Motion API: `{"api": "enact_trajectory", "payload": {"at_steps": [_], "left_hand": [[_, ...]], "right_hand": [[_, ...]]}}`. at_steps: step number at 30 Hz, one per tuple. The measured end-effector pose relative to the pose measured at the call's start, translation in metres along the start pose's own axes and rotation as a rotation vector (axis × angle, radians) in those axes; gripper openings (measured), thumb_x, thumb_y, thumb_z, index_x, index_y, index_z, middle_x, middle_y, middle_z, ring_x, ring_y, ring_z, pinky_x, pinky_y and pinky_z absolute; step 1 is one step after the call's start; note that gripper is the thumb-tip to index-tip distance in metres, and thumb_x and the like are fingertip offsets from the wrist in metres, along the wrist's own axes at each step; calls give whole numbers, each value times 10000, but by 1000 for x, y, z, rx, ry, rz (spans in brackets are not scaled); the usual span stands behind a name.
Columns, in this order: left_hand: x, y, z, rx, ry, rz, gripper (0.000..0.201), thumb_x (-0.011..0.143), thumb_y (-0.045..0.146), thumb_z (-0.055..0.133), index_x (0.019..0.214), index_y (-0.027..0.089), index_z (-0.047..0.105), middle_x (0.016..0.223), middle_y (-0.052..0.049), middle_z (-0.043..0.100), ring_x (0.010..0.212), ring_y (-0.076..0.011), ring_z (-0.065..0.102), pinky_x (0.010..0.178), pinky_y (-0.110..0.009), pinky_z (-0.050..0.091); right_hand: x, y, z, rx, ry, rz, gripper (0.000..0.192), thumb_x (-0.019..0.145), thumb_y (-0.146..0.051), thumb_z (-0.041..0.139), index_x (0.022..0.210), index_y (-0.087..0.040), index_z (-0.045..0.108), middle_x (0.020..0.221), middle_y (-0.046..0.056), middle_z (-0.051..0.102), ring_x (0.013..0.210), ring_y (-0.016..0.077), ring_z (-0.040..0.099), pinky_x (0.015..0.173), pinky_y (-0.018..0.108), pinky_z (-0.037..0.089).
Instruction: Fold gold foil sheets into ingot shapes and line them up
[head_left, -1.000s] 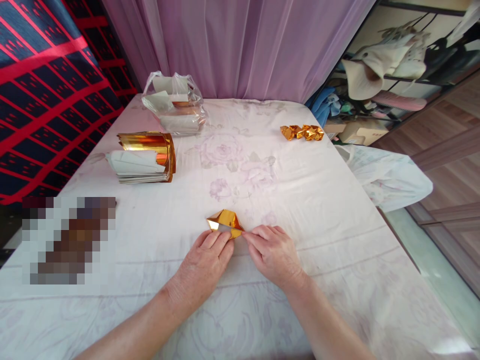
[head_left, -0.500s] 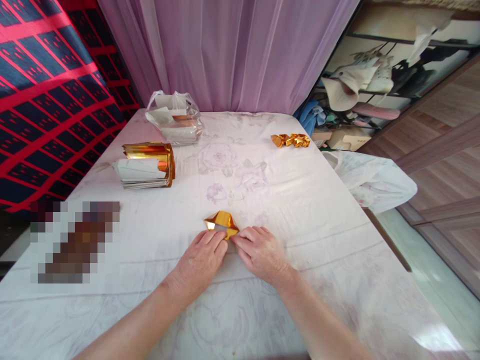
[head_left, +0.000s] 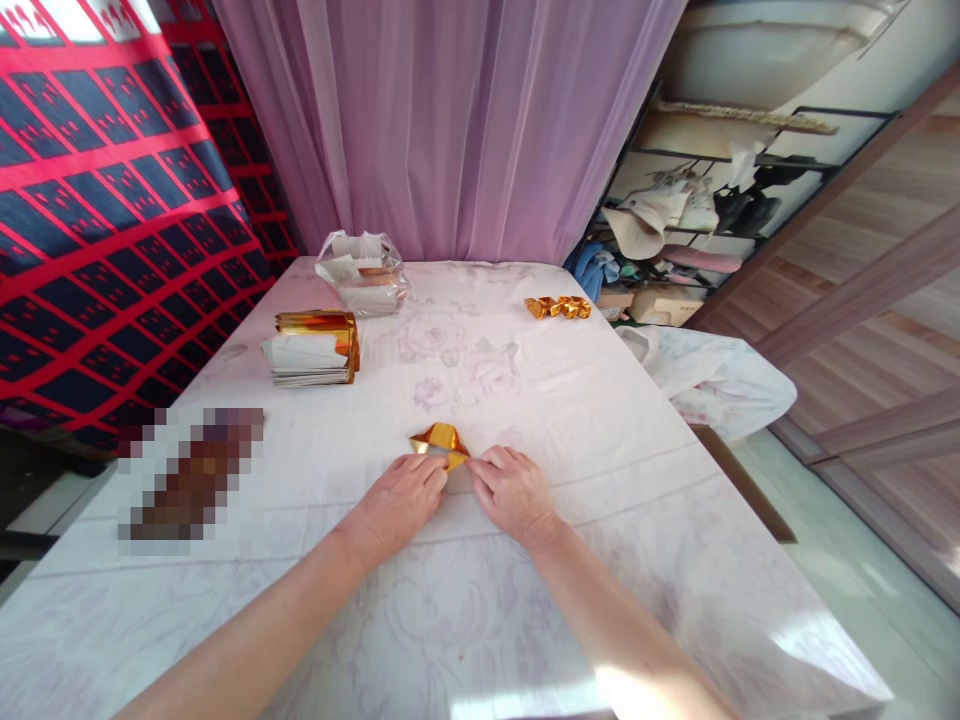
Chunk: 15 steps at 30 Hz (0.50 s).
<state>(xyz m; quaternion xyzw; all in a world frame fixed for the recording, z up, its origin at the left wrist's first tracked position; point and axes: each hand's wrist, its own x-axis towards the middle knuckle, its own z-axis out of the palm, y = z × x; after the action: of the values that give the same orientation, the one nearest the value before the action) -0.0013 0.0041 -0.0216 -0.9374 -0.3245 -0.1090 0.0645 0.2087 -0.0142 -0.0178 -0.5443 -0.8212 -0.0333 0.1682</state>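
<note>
A partly folded sheet of shiny gold foil paper lies on the table in front of me, with a greyish inner side showing in its middle. The fingers of my left hand are closed on its near edge and cover part of it. My right hand pinches the right corner of the same paper between thumb and fingers. Fingertips hide the exact fold at the near side.
A stack of gold and white paper sheets stands at the left, before a clear plastic bag of more paper. Folded gold pieces sit in a row at the far right. A blurred-out patch covers the left side.
The view has tilted up and shifted slightly, so the table's things sit differently in the frame. Both hands stay on the foil paper, whose shape looks nearly the same.
</note>
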Motion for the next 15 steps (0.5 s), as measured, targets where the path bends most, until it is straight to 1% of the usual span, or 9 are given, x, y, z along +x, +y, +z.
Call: {"api": "enact_trajectory", "payload": {"at_steps": [7,10,13,15], "left_hand": [[1,-2,-2,14,-7,1,147,938,180,510,1070,166,574,1135,-78,669,1043,-232,617,922,-374,480],[2,-1,-3,16,-10,-7,168,928,173,528,1087,150,578,1129,-87,670,1064,-240,614,973,-385,468],[5,2,-5,21,-14,-17,136,926,159,521,1041,150,593,1080,-91,674,1059,-246,616,1047,-414,427],[6,3,-7,17,-20,-18,122,925,145,514,1013,156,598,1034,-84,676,1022,-236,625,1026,-399,445]], "right_hand": [[0,0,2,-31,5,31,217,872,-142,554,923,-226,748,827,39,655,756,162,598,681,285,423],[1,0,1,-6,-12,-8,248,891,-145,535,995,-227,745,862,46,661,777,164,600,711,287,439],[3,-3,-2,13,-73,-55,283,913,-165,525,1094,-248,727,906,54,663,834,174,598,759,294,450],[4,-4,-3,12,-118,-50,290,924,-184,520,1115,-264,723,939,58,664,870,181,598,779,299,452]]}}
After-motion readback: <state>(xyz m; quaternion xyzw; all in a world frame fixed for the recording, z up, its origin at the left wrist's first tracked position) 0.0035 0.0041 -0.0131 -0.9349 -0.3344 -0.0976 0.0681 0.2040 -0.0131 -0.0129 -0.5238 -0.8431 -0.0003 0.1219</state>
